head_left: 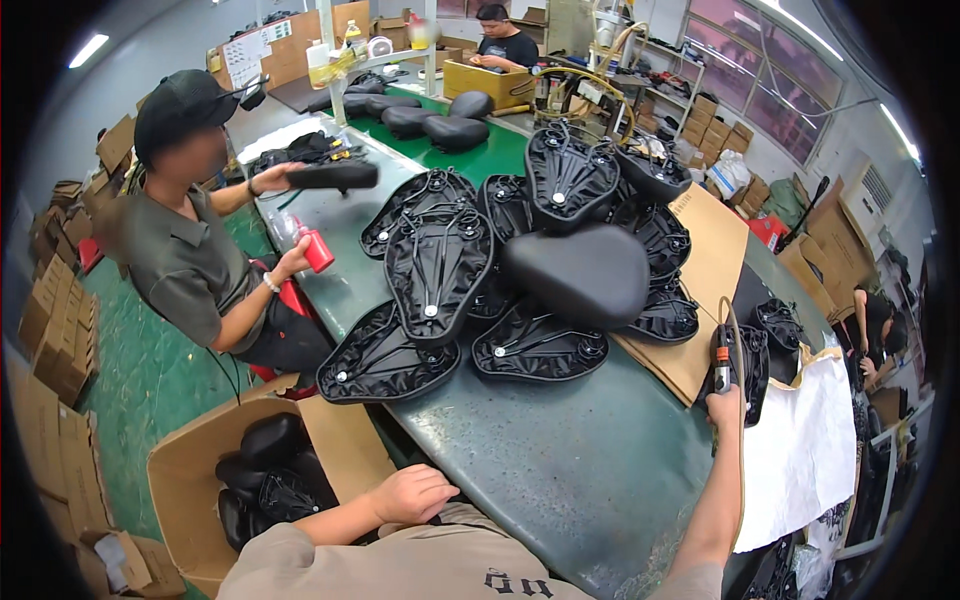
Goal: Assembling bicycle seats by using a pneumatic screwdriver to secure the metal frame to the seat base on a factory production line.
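My right hand (726, 405) grips a power screwdriver (722, 362) with an orange band, held upright at the right of the table; a thin hose runs from it down along my forearm. Just beside it lie black bicycle saddles (752, 372). My left hand (413, 492) rests at the table's near edge against my shirt, its fingers curled and seemingly holding nothing. Ahead, several saddles lie underside up, with metal rails and black lining showing, such as the saddle (440, 262). On top of the pile, one smooth saddle (578, 272) sits cover up.
A carton (190, 480) of saddles stands at my left. Across the table, a co-worker (195, 230) holds a saddle (333, 176) and a red bottle (317, 251). Cardboard sheets (690, 345) and white sheeting (800, 440) lie rightward. Another person (506, 45) sits at the back.
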The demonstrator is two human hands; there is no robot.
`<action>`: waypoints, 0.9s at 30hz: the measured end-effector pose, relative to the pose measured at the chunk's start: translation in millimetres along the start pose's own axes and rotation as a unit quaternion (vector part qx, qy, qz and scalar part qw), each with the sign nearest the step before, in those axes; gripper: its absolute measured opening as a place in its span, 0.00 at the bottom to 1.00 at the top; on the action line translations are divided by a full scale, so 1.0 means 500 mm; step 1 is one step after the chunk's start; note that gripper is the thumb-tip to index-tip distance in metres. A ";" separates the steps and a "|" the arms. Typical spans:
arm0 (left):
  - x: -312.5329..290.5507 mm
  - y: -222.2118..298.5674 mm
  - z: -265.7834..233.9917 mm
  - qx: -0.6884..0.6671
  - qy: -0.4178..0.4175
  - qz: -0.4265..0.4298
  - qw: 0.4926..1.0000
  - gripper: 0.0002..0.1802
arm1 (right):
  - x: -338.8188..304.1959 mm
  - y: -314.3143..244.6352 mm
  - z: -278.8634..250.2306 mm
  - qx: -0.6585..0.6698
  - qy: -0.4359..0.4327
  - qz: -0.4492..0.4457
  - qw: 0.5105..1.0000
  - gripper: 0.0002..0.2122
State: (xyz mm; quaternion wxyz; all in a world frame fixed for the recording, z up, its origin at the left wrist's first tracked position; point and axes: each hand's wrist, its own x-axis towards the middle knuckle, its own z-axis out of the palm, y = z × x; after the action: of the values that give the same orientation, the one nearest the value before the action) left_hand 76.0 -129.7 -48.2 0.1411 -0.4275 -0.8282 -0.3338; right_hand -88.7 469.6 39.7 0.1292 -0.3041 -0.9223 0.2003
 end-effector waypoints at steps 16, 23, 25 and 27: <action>0.249 0.066 0.153 -0.190 -0.089 -0.086 0.974 0.63 | -0.567 -0.249 -0.097 0.532 -0.290 -0.006 0.795 0.13; 0.271 0.016 0.198 -0.214 -0.052 -0.067 0.973 0.65 | -0.585 -0.285 -0.113 0.622 -0.104 -0.250 0.735 0.16; 0.266 0.017 0.202 -0.226 -0.041 -0.059 0.971 0.65 | -0.588 -0.295 -0.087 0.616 -0.120 -0.276 0.728 0.16; 0.253 0.009 0.214 -0.231 -0.012 -0.035 0.972 0.65 | -0.584 -0.301 -0.057 0.602 -0.135 -0.284 0.734 0.17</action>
State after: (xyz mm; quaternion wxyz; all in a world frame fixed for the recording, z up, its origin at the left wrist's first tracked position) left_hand 9.7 21.9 -59.4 0.0167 -0.4229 -0.7451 -0.5154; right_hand 73.2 188.3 98.5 0.2100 0.1438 -0.6605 0.7064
